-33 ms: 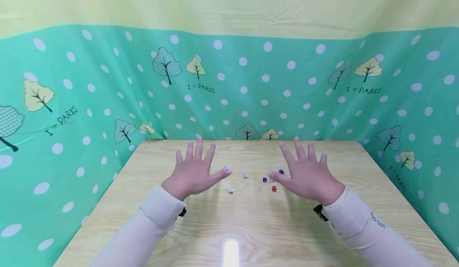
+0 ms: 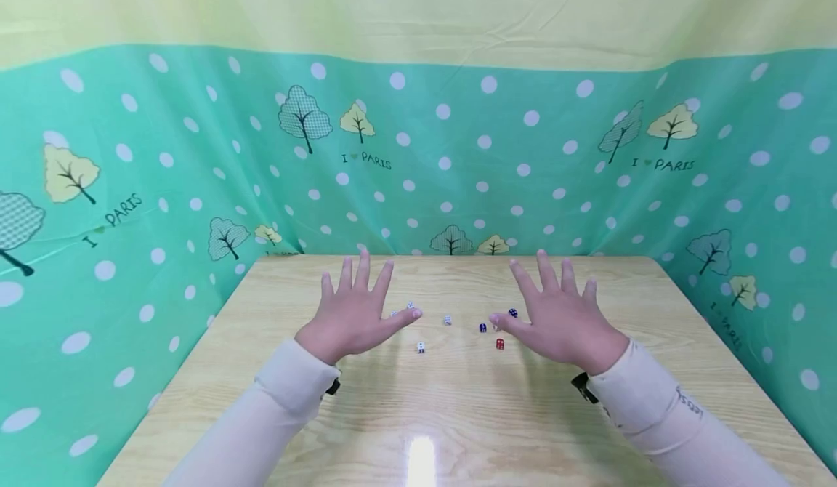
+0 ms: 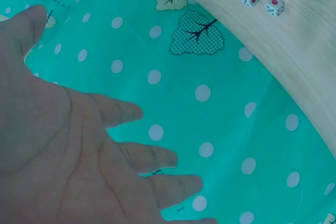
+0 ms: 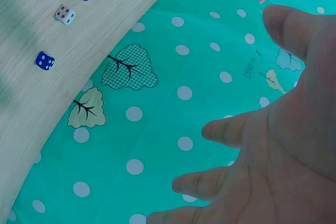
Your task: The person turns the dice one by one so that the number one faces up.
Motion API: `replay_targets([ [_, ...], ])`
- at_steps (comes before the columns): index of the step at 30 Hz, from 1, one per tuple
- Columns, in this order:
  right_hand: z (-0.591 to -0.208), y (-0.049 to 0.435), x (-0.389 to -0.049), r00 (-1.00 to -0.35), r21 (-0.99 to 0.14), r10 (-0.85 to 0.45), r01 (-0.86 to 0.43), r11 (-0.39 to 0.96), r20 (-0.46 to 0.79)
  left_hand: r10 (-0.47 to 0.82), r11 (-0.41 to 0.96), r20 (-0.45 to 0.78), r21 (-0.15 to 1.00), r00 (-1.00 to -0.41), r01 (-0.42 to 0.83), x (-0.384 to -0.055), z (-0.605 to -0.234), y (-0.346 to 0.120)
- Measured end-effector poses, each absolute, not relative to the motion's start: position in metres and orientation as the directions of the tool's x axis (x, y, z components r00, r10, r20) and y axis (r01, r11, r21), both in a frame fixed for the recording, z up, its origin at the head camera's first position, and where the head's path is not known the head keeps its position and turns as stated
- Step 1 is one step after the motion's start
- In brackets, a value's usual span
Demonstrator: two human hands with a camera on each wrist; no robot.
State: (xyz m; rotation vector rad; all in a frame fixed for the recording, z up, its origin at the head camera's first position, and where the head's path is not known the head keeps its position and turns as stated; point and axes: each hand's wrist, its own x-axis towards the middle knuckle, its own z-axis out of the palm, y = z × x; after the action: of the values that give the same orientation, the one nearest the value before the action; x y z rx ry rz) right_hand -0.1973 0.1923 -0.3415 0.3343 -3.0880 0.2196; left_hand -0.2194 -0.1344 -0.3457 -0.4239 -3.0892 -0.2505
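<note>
Nothing has shifted; red die point(image 2: 500, 344) lies near right grip point(image 2: 567, 320), untouched.

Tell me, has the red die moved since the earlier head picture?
No. Judged against the far edge of the table in the head view, the red die shows no visible shift in any direction.

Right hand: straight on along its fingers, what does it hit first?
Probably the green dotted curtain; no object shows between it and the right hand, though depth is hard to judge. The red die lies off that line, on the thumb side.
</note>
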Motion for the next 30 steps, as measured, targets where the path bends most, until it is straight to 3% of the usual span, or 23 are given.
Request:
replay_targets([
  [7, -0.340, 0.194, -0.197, -0.976, -0.140, -0.213, -0.217, 0.966, 0.037, 0.268, 0.953, 0.009, 0.141, -0.963, 0.267, -0.226, -0.349, -0.137],
  [12, -0.341, 0.200, -0.197, -0.979, -0.224, -0.202, -0.202, 0.954, 0.020, 0.325, 0.934, 0.043, 0.139, -0.945, 0.328, -0.231, -0.367, -0.137],
  [22, -0.357, 0.212, -0.200, -0.984, -0.424, -0.178, -0.164, 0.890, 0.007, 0.400, 0.855, 0.137, 0.299, -0.906, 0.423, -0.238, -0.415, -0.125],
  [30, -0.374, 0.217, -0.205, -0.985, -0.455, -0.173, -0.162, 0.876, 0.018, 0.414, 0.834, 0.103, 0.355, -0.905, 0.422, -0.241, -0.432, -0.116],
])
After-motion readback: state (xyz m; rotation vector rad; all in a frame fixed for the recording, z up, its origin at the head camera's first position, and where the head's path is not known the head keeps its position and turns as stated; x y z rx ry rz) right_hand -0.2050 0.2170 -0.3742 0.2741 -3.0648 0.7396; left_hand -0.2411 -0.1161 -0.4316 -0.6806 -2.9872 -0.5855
